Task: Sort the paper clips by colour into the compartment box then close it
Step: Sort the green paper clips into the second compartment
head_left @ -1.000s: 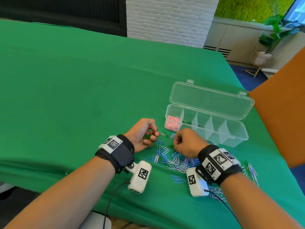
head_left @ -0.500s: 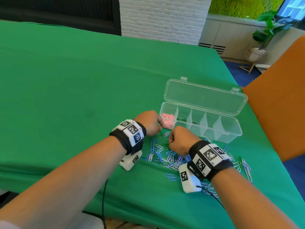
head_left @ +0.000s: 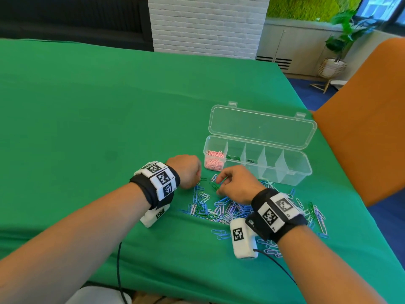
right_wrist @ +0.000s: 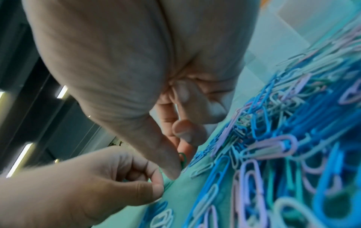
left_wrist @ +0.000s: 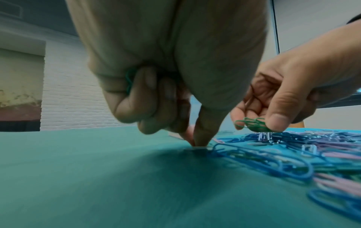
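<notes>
A clear compartment box [head_left: 291, 172] stands with its lid [head_left: 263, 126] folded back. Pink clips [head_left: 214, 161] fill its leftmost compartment and a few green clips [head_left: 233, 157] lie in the second. In front of it is a pile of blue, lilac, white and green paper clips [head_left: 219, 207]. My left hand [head_left: 198, 177] is palm down at the pile's left edge. Its curled fingers keep green clips [left_wrist: 128, 80] in the palm while thumb and forefinger pinch at the cloth [left_wrist: 197, 141]. My right hand [head_left: 220, 183] pinches a small bunch of green clips [left_wrist: 252, 125] just above the pile.
The green tablecloth [head_left: 109, 128] runs far to the left and back. An orange chair back [head_left: 361, 128] stands close to the right of the box. More loose clips [head_left: 317, 216] lie by my right wrist. A black cable [head_left: 119, 270] hangs over the table's front edge.
My left hand has turned from palm sideways to palm down and lowered its fingertips to the cloth. My right hand stays by the pile, green clips now showing between its fingers.
</notes>
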A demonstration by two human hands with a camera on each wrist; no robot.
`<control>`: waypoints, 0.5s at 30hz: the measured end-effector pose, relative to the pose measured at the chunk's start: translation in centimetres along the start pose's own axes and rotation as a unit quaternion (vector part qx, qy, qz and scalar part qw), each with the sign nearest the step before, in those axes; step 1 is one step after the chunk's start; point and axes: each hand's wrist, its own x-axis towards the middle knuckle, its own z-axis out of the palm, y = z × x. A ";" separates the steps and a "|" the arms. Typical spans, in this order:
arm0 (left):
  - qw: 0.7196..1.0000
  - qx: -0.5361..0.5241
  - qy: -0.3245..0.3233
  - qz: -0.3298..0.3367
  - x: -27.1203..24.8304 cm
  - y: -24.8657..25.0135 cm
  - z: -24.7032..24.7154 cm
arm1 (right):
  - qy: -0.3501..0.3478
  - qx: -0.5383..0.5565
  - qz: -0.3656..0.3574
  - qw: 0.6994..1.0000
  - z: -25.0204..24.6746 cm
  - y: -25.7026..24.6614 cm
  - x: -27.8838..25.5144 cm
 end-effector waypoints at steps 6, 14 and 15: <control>0.996 0.025 -0.089 -0.012 0.2 0.3 -0.9 | 0.017 0.071 0.012 0.997 -0.6 -0.1 -0.6; 0.618 -0.774 -0.129 -0.044 -2.4 3.1 -0.6 | 0.070 0.273 -0.084 0.956 -1.3 -3.4 -1.6; 0.574 -0.807 -0.133 -0.037 -2.6 3.2 -0.4 | 0.074 0.265 -0.092 0.957 -1.2 -3.8 -1.5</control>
